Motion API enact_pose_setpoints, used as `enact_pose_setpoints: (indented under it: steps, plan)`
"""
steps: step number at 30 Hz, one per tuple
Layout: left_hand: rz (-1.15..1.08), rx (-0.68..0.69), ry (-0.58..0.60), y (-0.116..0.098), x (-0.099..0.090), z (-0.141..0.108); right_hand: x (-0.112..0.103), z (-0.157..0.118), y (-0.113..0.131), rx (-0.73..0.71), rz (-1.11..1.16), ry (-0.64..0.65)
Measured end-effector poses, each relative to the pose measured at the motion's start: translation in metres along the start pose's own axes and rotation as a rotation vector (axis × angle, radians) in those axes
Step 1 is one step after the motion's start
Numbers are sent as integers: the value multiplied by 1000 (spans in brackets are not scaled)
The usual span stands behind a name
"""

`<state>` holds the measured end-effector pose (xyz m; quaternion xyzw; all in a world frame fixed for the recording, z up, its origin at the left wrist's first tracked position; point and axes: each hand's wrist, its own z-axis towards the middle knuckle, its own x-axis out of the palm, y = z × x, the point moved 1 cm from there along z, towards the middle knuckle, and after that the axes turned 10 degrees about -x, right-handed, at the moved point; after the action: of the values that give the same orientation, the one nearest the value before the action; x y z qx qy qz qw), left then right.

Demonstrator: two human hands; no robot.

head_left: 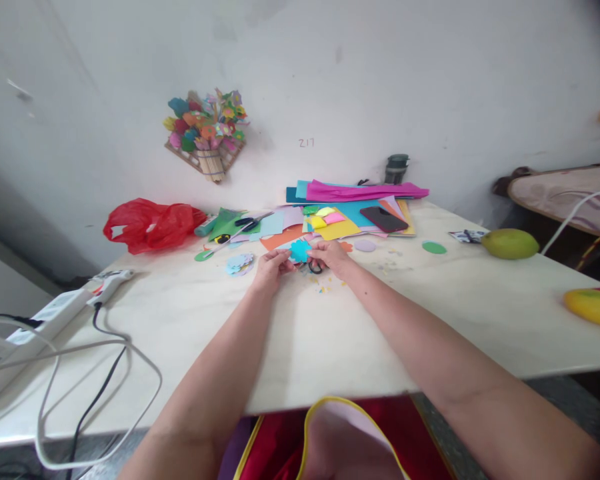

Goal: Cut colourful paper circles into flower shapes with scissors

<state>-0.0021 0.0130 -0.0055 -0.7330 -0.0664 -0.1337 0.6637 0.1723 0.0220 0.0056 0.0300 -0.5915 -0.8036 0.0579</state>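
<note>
A bright blue paper flower (300,251) with a scalloped edge is held up between my two hands, above the table (320,347). My left hand (275,265) pinches its left edge. On the right edge, the fingers of my right hand (329,256) are closed. Dark scissor handles (315,267) show just below the flower, close to my right hand; the rest of the scissors is hidden. Small yellow and orange paper scraps (324,289) lie in front of them. A pile of pale cut paper flowers (239,264) sits to the left of my left hand.
Coloured paper sheets (360,212), a phone (384,219) and another pair of scissors (250,223) lie at the back. A red plastic bag (153,225) is back left. Cables and a power strip (55,317) are at left, a green mango (510,244) and a yellow one (594,307) at right.
</note>
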Motion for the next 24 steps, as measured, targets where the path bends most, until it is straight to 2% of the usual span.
enact_pose_setpoints:
  steps: [6,10,14,20,24]
  plan:
    - [-36,-14,-11,-3,2,1,-2,2,-2,-7,0,12]
    - [-101,-77,-35,-6,1,8,-2,2,-1,-21,0,32]
    - [-85,-29,-84,-7,-1,11,-3,2,0,-34,-25,50]
    - [72,-16,-1,-5,2,2,-3,1,2,-58,-124,130]
    - [80,-41,30,-6,2,-2,-5,1,2,-133,-165,71]
